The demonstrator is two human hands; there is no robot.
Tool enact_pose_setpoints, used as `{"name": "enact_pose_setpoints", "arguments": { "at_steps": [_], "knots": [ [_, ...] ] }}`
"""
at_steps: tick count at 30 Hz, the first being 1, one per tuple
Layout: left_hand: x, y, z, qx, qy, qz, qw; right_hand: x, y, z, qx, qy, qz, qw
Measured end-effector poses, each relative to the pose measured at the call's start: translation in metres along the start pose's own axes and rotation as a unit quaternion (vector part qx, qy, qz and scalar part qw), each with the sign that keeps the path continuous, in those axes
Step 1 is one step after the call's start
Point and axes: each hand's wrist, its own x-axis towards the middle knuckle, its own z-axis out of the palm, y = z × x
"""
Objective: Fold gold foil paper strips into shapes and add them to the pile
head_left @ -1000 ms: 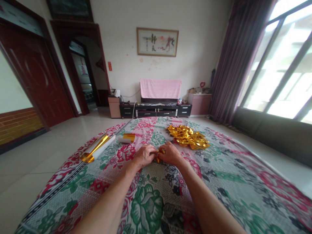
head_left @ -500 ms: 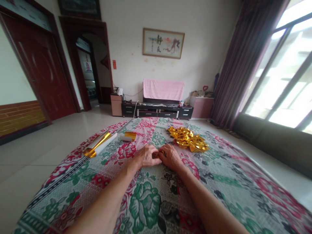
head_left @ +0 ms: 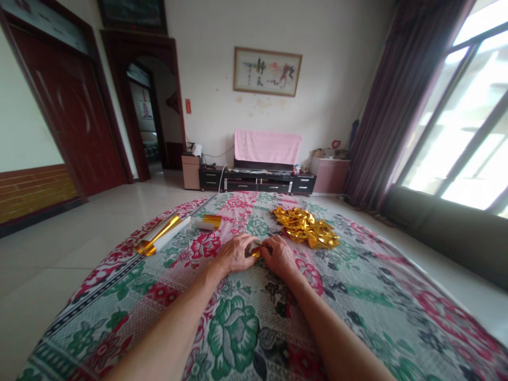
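Note:
Between my two hands, over the middle of the table, is a small piece of gold foil paper [head_left: 256, 253], mostly covered by the fingers. My left hand [head_left: 237, 253] grips its left side with curled fingers. From the other side, my right hand [head_left: 280, 256] pinches it between thumb and fingers. Just beyond my right hand lies a heap of folded gold foil pieces [head_left: 305, 226]. Off to the left are a curled stack of gold and white foil sheets [head_left: 164, 235] and a shorter curled foil sheet [head_left: 209, 222].
A floral cloth [head_left: 234, 333] covers the round table. Past its far edge stands a low black TV cabinet [head_left: 257, 183] with a pink cloth [head_left: 268, 145] draped over what stands on it. A purple curtain [head_left: 381, 100] hangs by the window on the right.
My hands have drawn slightly apart at the fingertips, so more of the gold foil shows between them. The heap and the foil sheets lie as before.

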Motion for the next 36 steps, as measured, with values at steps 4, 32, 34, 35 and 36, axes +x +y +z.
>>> {"name": "enact_pose_setpoints", "arguments": {
  "at_steps": [4, 32, 34, 35, 36],
  "knots": [
    [0.001, -0.005, 0.002, -0.004, 0.016, 0.002, 1.0, 0.0, 0.002, 0.002, -0.002, 0.007, 0.01, 1.0],
    [0.03, -0.015, -0.004, -0.01, -0.089, -0.012, 0.996, 0.006, 0.004, 0.005, -0.02, -0.033, -0.032, 0.999],
    [0.036, -0.015, -0.007, -0.011, -0.11, -0.004, 0.994, 0.007, 0.005, 0.005, -0.009, -0.037, -0.047, 0.998],
    [0.039, -0.016, -0.007, -0.01, -0.118, -0.002, 0.993, 0.008, 0.006, 0.004, -0.001, -0.037, -0.054, 0.998],
    [0.041, -0.017, -0.008, -0.006, -0.123, -0.002, 0.992, 0.008, 0.007, 0.004, 0.008, -0.038, -0.062, 0.997]
  ]
}}
